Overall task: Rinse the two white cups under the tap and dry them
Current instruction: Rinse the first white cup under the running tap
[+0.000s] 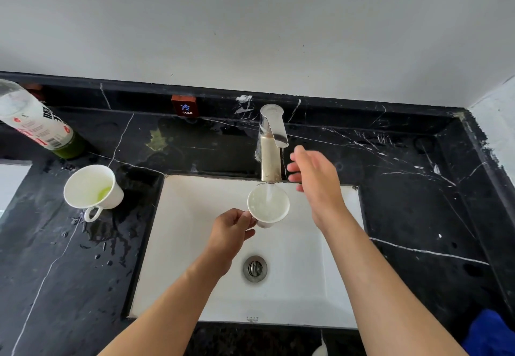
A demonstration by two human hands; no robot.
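Two white cups are in play: one cup (268, 207) sits in my left hand (232, 230), my fingers curled round its handle in a firm grip, held upright over the white sink (195, 244) directly beneath the tap (271, 144), with a stream of water (269, 192) falling into it and the inside already full and frothy. My right hand (315, 180) hovers just right of the spout, fingers loosely spread and grasping nothing, near the tap but not plainly touching it. Off to the left, the second cup (93, 190) stands on the black marble worktop (418, 188), tilted in this wide view, handle toward me, a little green liquid pooled inside. Water droplets and a wet patch (103, 233) spread across the worktop just in front of that cup. Behind it a bottle (36, 121) with a white label and green contents stands near the back ledge. On that ledge, a small red tag (186, 106) reads COLD. Something blue (490, 333) shows at the lower right corner; I cannot tell what it is
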